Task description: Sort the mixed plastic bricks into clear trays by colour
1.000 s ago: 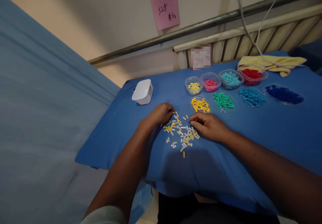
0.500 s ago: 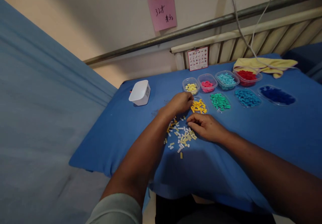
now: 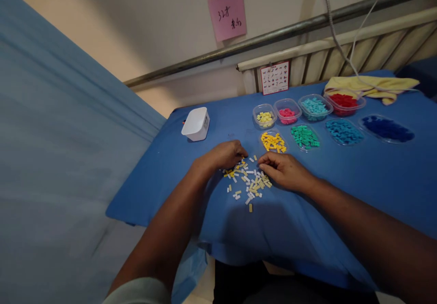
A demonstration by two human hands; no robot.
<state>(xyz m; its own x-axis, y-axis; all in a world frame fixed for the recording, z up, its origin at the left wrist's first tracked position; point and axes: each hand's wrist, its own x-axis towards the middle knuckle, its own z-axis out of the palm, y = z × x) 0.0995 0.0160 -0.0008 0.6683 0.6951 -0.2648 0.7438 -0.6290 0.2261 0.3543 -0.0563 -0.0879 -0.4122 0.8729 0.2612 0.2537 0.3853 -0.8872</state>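
A loose pile of small white, pale yellow and deeper yellow plastic pieces (image 3: 255, 185) lies on the blue-covered table. My left hand (image 3: 228, 154) is at the pile's far left edge, fingers bent down and pressed together beside a few yellow pieces; its fingertips are partly hidden. On the pile's right side rests my right hand (image 3: 287, 171), thumb and fingers closed, and what they hold, if anything, cannot be made out. Just beyond the hands stands a clear tub of deep yellow pieces (image 3: 273, 142). Behind it is a tub of pale yellow pieces (image 3: 265, 117).
More clear tubs hold pink (image 3: 287, 113), light blue (image 3: 314, 107), red (image 3: 344, 103), green (image 3: 305, 137), teal (image 3: 343, 132) and dark blue pieces (image 3: 387, 128). A white container (image 3: 195, 124) stands at left. A yellow cloth (image 3: 372, 86) lies at the back right, under a cable.
My left hand went from the pile to the tub of deep yellow pieces, then came back to the pile's far left edge. My right hand has stayed in place. The view shifted slightly.
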